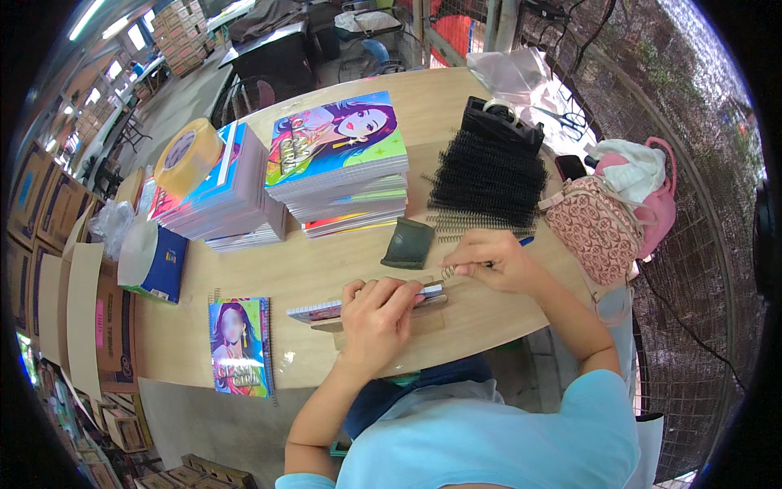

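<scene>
My left hand is closed over a notebook, pressing it down with its punched edge facing up. Under and beside that notebook lies a flat tan board. Thumb and fingers of my right hand pinch a thin wire spiral coil at the right end of the notebook's edge. Just beyond sits a dark curved pad. Many black spiral coils are heaped farther back. To the left, a notebook with a colourful cover lies flat, a coil along its side.
Two tall stacks of notebooks stand at the back, a tape roll on the left one. A blue box and cardboard boxes line the left. Tape dispenser, scissors and a pink patterned bag sit right.
</scene>
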`<state>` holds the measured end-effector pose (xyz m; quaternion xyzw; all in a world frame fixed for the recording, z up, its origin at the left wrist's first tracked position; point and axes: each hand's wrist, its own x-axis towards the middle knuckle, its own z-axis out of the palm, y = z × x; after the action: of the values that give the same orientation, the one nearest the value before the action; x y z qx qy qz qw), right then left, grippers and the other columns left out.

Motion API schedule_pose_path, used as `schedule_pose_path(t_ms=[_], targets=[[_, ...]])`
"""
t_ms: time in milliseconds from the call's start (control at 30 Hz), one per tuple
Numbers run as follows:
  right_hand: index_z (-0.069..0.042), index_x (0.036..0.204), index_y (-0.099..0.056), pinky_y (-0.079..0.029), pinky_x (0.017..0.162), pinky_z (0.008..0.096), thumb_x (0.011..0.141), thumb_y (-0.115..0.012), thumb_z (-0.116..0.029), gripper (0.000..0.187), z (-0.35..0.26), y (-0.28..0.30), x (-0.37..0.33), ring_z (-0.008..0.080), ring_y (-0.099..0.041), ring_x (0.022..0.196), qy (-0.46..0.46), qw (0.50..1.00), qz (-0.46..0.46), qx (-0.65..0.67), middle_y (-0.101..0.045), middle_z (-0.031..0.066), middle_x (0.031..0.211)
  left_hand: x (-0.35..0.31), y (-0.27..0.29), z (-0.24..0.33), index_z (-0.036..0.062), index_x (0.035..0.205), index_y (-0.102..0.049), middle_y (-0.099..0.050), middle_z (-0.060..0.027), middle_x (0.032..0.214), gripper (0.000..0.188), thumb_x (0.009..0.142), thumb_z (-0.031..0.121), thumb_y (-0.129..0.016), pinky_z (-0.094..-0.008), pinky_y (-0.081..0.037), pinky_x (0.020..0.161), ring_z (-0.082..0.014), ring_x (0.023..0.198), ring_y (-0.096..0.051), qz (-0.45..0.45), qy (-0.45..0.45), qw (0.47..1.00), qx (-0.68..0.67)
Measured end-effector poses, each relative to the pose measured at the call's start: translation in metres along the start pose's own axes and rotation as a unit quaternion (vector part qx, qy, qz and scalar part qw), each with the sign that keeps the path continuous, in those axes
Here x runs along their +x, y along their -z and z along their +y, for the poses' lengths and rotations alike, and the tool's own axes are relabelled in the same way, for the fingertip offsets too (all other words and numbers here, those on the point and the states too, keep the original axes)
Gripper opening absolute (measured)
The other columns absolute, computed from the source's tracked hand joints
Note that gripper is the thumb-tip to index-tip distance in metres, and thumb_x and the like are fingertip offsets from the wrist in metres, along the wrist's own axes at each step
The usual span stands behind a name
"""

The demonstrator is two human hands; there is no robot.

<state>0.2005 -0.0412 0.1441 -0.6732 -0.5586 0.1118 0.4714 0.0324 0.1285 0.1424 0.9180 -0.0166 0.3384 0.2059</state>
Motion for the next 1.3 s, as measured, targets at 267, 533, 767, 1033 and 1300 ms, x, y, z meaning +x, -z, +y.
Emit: schedule_pose_path(t_ms=[267,533,767,1033,1300], targets=[[-0.003,0.094,-0.072,-0.051,0.073,0.0315,0.079,-0.070,-0.004,0.015,-0.003,-0.019,-0.003,0.0207,-0.065,0.082,0.012,0.997,0.043,0.062,-0.068,0.0084,0.086,-0.003,0.006,0.004,0.0181,0.093,-0.068,-0.058,0.0026,0.076,0.014,0.080,0.020,-0.072,-0.0352,-0.037,0.074,-0.0159,0.071,-0.057,-0.025,0.017,0.999,0.029],[0.000,0.090,-0.069,-0.050,0.068,0.0311,0.081,-0.067,0.001,0.010,-0.012,-0.021,-0.008,0.0208,-0.064,0.075,-0.036,0.997,0.003,0.065,-0.068,0.0089,0.082,-0.002,0.008,0.002,0.0174,0.086,-0.068,-0.061,0.0035,0.076,0.013,0.076,0.016,-0.075,-0.0341,-0.033,0.075,-0.0150,0.070,-0.057,-0.012,0.002,0.999,0.037],[0.001,0.090,-0.068,-0.049,0.068,0.0314,0.081,-0.065,0.001,0.009,-0.017,-0.022,-0.006,0.0215,-0.064,0.076,0.008,0.999,0.023,0.046,-0.067,0.0098,0.082,-0.007,0.002,0.015,0.0155,0.087,-0.066,-0.060,0.0017,0.080,0.012,0.077,0.014,-0.073,-0.0345,-0.034,0.077,-0.0166,0.075,-0.058,0.020,0.051,0.997,0.063],[-0.002,0.093,-0.068,-0.050,0.072,0.0329,0.078,-0.067,0.001,0.015,-0.018,-0.012,0.002,0.0238,-0.064,0.080,0.028,0.999,-0.001,0.043,-0.066,0.0095,0.090,-0.010,0.004,0.017,0.0138,0.088,-0.066,-0.062,0.0000,0.085,0.013,0.077,0.014,-0.073,-0.0348,-0.036,0.077,-0.0188,0.078,-0.058,0.021,0.053,0.997,0.044],[-0.002,0.093,-0.067,-0.049,0.069,0.0336,0.080,-0.068,-0.006,0.013,-0.013,-0.015,0.001,0.0245,-0.063,0.079,0.006,0.997,-0.049,0.051,-0.066,0.0099,0.087,-0.012,0.004,0.016,0.0137,0.090,-0.066,-0.062,-0.0002,0.087,0.015,0.076,0.013,-0.073,-0.0353,-0.038,0.076,-0.0199,0.078,-0.059,0.027,0.053,0.998,0.030]])
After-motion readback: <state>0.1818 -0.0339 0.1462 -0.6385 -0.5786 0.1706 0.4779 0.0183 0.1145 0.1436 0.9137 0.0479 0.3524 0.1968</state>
